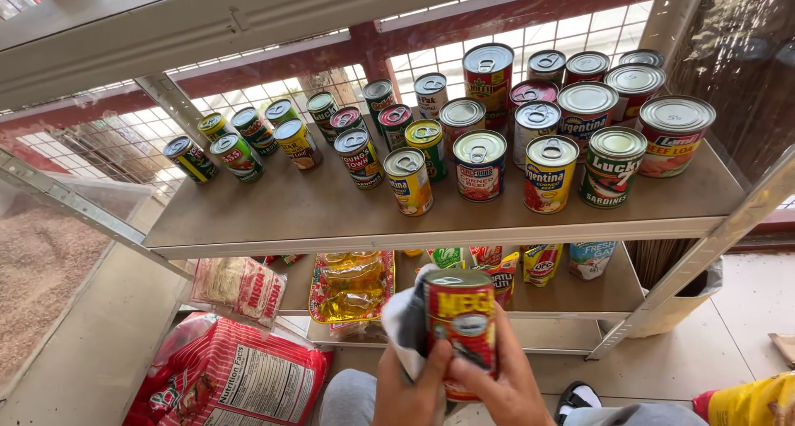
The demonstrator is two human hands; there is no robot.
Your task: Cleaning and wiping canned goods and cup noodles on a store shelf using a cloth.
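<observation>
Left hand [411, 385]: closed around a grey-and-white cloth [406, 322], pressing it to the left side of the can.
Right hand [505, 385]: grip wrapped around the lower right side of a red-labelled cylindrical tin can with a pull-tab lid [461, 322], holding it upright.
Can's place: in the air in front of the front edge of the shelf, below the top board, not resting on anything.
Top shelf board [273, 215]: grey-brown, carrying many upright tins; a yellow-labelled tin [408, 180], a red-labelled tin [479, 164], a yellow-and-red tin [551, 173] and a green-labelled tin [613, 166] stand nearest its front edge.
Free room: the front left part of the board, between the front edge and the row of small green tins [236, 149] near the back left.
Lower board: a clear bag of yellow oil sachets [351, 287] and some coloured pouches lie on it.
Floor, left: a red printed sack [236, 376] and a pack of noodles [240, 287].
Step in hand: by the look of it, wiping the can with the cloth.
Next move calls for: likely turning the can in the right hand so the cloth reaches the rest of its wall, keeping it level.
</observation>
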